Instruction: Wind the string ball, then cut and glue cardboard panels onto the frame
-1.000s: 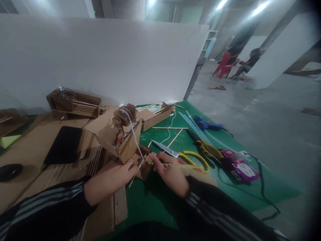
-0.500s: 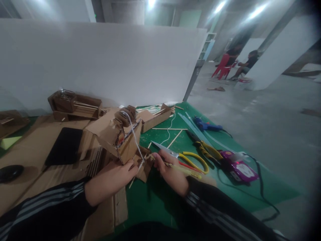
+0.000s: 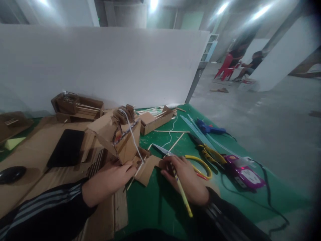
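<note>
My left hand (image 3: 114,179) grips the lower edge of a cardboard box model (image 3: 125,144), fingers closed against it near a thin wooden stick. White string (image 3: 134,135) runs from a cardboard spool on top of the model down to that stick. A folded cardboard flap (image 3: 147,169) sticks out from its base. In my right hand (image 3: 184,177) is a yellow pencil (image 3: 185,197), its end pointing down toward me. Under and beside that hand lie scissors with yellow handles (image 3: 204,162), partly covered by the fingers.
Yellow-black pliers (image 3: 213,155), a blue glue gun (image 3: 210,128) and a purple power strip (image 3: 244,172) with a cord lie on the right. Behind stands an open cardboard tray (image 3: 157,122). A black tablet-like slab (image 3: 66,147) and a mouse (image 3: 12,174) lie left. A white panel (image 3: 105,67) closes the back.
My right hand has drawn back to the right, away from the model's stick and flap. The pencil has swung so its end points down toward me. My left hand stays on the model.
</note>
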`<state>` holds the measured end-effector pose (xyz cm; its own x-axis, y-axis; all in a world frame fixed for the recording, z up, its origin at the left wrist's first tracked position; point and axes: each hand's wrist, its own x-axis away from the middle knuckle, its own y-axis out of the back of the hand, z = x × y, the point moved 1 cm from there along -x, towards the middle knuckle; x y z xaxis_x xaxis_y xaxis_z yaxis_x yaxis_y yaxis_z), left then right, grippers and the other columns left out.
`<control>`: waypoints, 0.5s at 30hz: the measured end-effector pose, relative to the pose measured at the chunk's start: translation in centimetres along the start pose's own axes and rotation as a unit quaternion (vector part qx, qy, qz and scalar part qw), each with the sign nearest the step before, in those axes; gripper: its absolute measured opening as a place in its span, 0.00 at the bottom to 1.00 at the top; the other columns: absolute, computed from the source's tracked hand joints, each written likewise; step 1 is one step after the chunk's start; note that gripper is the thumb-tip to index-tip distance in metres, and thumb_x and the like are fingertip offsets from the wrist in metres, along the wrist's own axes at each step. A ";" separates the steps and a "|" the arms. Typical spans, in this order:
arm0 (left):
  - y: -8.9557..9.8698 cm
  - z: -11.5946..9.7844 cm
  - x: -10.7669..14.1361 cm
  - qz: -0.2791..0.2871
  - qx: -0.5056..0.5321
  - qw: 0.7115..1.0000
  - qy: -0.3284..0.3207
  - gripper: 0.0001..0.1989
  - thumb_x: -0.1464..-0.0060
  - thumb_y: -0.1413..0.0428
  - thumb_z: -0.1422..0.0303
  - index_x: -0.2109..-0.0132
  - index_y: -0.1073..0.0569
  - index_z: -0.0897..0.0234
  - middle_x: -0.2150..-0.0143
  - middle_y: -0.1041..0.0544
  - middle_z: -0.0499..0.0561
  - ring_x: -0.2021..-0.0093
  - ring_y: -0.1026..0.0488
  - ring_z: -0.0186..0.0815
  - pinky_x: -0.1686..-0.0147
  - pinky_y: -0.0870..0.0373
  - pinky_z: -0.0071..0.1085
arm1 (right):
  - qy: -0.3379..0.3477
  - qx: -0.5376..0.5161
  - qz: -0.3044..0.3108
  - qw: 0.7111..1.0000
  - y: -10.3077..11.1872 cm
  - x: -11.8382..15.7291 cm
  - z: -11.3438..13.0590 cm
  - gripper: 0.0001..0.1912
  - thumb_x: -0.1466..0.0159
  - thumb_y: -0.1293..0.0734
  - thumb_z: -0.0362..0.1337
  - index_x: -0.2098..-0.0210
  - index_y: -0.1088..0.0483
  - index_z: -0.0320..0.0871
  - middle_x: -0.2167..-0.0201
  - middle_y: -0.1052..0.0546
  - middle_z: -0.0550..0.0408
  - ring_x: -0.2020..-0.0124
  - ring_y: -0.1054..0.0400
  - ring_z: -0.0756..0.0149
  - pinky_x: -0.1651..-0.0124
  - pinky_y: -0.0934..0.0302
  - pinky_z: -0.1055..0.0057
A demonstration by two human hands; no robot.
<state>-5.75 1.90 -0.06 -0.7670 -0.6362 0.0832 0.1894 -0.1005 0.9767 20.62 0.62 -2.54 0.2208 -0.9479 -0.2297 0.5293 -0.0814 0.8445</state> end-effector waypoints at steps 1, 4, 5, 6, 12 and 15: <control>0.1 0.5 0.1 0.005 0.008 1.000 0.005 0.21 0.42 0.51 0.81 0.43 0.36 0.60 0.51 0.26 0.54 0.58 0.23 0.41 0.58 0.27 0.36 | 0.005 0.022 0.021 1.000 -0.1 0.3 0.0 0.14 0.39 0.31 0.38 0.53 0.30 0.44 0.56 0.24 0.47 0.56 0.32 0.50 0.54 0.39 0.54; 0.7 2.1 0.5 0.009 0.044 0.998 0.043 0.13 0.40 0.52 0.77 0.50 0.33 0.61 0.54 0.26 0.53 0.63 0.23 0.41 0.65 0.27 0.36 | 0.000 0.061 0.037 0.997 -0.6 1.0 0.2 0.13 0.38 0.34 0.32 0.53 0.31 0.45 0.54 0.24 0.46 0.53 0.33 0.48 0.52 0.40 0.51; 1.0 2.7 0.6 0.002 0.063 0.996 0.061 0.10 0.39 0.52 0.76 0.53 0.31 0.62 0.56 0.26 0.53 0.63 0.24 0.41 0.65 0.28 0.36 | -0.004 0.067 0.029 0.997 -0.6 1.1 0.2 0.12 0.37 0.35 0.31 0.54 0.31 0.45 0.55 0.24 0.46 0.53 0.32 0.48 0.52 0.40 0.51; 1.3 3.2 0.7 -0.009 0.084 0.993 0.077 0.08 0.39 0.52 0.75 0.56 0.31 0.62 0.58 0.27 0.53 0.63 0.24 0.41 0.65 0.29 0.35 | -0.005 0.068 0.019 0.997 -0.6 1.1 0.2 0.11 0.37 0.36 0.30 0.55 0.31 0.45 0.57 0.24 0.46 0.54 0.32 0.49 0.53 0.39 0.51; 3.0 4.5 1.4 -0.136 0.244 0.952 0.128 0.07 0.40 0.50 0.69 0.56 0.31 0.64 0.58 0.26 0.52 0.58 0.27 0.39 0.57 0.31 0.33 | -0.034 -0.006 -0.079 0.996 1.5 1.9 -0.2 0.10 0.36 0.36 0.38 0.55 0.37 0.46 0.60 0.27 0.48 0.66 0.28 0.57 0.65 0.34 0.61; 3.7 4.5 2.1 -0.198 0.340 0.903 0.171 0.09 0.40 0.48 0.64 0.55 0.31 0.64 0.60 0.25 0.51 0.59 0.27 0.39 0.57 0.29 0.34 | -0.077 -0.059 -0.173 0.980 3.6 2.4 -0.6 0.16 0.39 0.32 0.46 0.57 0.39 0.47 0.65 0.27 0.50 0.72 0.29 0.57 0.69 0.34 0.61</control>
<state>-9.44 3.67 4.58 -0.4350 -0.8643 -0.2524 -0.5679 0.0458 0.8218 23.58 -1.74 -0.38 -0.1109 -0.9058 -0.4089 0.6436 -0.3790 0.6650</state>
